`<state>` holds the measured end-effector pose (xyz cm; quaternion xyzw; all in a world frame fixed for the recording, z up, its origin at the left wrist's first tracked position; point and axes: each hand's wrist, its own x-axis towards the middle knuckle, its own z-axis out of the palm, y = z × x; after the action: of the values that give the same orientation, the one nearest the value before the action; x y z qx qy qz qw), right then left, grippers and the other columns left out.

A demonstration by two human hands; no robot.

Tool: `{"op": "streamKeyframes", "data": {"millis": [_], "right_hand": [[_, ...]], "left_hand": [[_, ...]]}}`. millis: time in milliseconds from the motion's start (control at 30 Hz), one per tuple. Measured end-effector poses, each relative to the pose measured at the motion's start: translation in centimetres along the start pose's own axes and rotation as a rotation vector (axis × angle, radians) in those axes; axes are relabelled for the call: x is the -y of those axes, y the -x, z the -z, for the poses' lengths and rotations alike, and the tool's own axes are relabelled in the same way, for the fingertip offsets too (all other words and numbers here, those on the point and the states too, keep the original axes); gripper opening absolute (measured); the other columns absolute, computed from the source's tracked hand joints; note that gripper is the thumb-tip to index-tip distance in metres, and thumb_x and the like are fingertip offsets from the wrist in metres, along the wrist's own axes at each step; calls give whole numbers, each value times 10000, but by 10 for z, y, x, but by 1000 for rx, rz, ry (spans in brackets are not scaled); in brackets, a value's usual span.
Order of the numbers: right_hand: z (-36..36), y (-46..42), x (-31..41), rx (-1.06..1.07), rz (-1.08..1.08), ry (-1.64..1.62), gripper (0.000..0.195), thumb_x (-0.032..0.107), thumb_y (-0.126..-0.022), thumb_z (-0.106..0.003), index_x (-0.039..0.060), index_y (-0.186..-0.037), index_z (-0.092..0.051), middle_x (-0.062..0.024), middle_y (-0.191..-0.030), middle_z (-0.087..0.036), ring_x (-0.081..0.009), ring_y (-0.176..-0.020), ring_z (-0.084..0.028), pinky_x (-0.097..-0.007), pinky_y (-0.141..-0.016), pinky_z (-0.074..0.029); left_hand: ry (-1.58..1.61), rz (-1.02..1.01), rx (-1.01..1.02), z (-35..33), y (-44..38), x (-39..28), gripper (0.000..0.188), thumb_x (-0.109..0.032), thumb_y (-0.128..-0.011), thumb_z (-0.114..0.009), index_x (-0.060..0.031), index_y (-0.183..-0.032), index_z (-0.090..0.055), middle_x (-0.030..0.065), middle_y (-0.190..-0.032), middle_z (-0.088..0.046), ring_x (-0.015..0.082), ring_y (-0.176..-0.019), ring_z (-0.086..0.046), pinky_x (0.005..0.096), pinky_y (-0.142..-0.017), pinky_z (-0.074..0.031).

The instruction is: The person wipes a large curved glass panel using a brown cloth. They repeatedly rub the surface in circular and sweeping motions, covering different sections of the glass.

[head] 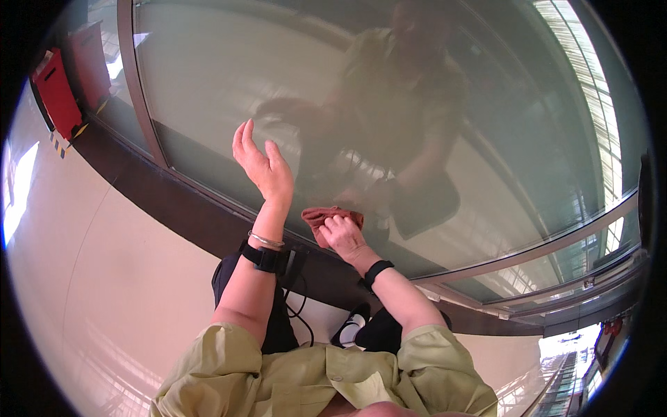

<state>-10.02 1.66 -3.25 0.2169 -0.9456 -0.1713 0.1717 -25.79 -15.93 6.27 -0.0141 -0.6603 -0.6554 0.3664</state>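
Note:
Before me stands a large glass panel (219, 78) that mirrors a person and the hall. My right hand (344, 237) grips a folded reddish-brown cloth (318, 216) low on the pane, and the cloth appears to lie against the glass. Higher and to the left, my left hand (266, 164) is raised with its fingers apart and nothing in it. Whether its fingers touch the pane cannot be told. A silver bangle (266, 240) and a black strap (263, 258) circle the left wrist; another black band (378, 272) is on the right wrist.
A metal frame post (138, 94) divides the glass at left. A dark baseboard (172, 203) runs along its foot above the pale shiny floor (130, 271). At far left stands a red box (57, 96) by yellow-black tape (57, 146). A black cable (305, 318) hangs between my legs.

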Motion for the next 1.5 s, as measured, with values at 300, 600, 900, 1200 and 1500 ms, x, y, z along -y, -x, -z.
{"op": "streamKeyframes", "data": {"millis": [300, 600, 900, 1200, 1500], "right_hand": [[212, -144, -95, -1009, -369, 291, 503, -7, -676, -639, 221, -1107, -764, 36, -1110, -665, -240, -948, -541, -373, -842, -386], [-15, 49, 11, -24, -262, 67, 294, 192, -823, -637, 234, -1096, -739, 41, -1044, -633, -204, -1013, -569, -396, -863, -470], [204, -59, -106, -855, -539, 293, 438, 43, -734, -640, 220, -1121, -744, -21, -1113, -622, -280, -1046, -532, -436, -883, -394], [23, 39, -16, -379, -460, -12, 311, 164, -824, -668, 272, -1103, -753, -18, -1048, -597, -301, -1075, -550, -548, -1003, -439], [82, 55, -45, -687, -764, 82, 559, -41, -676, -684, 211, -1173, -732, -57, -1094, -563, -302, -1027, -509, -442, -895, -416]], "left_hand": [[187, 99, -34, 1, -5, -12, 483, -22, -899, -497, -14, -1381, -526, 171, -1431, -482, 346, -1343, -412, 460, -1132, -330], [72, -35, 46, -9, 10, -9, 503, -4, -882, -516, -20, -1384, -537, 148, -1420, -507, 314, -1349, -430, 428, -1150, -323], [-7, -174, 150, -8, 15, -17, 578, 3, -880, -520, 1, -1453, -447, 182, -1481, -428, 371, -1362, -372, 491, -1140, -313], [-140, -356, 336, -16, 30, -33, 741, -118, -926, -600, -76, -1590, -274, 227, -1631, -161, 534, -1495, -95, 621, -1182, -179], [-171, -316, 368, -22, 35, -28, 764, -139, -930, -614, -77, -1597, -245, 227, -1641, -138, 533, -1504, -76, 633, -1185, -157]]}}
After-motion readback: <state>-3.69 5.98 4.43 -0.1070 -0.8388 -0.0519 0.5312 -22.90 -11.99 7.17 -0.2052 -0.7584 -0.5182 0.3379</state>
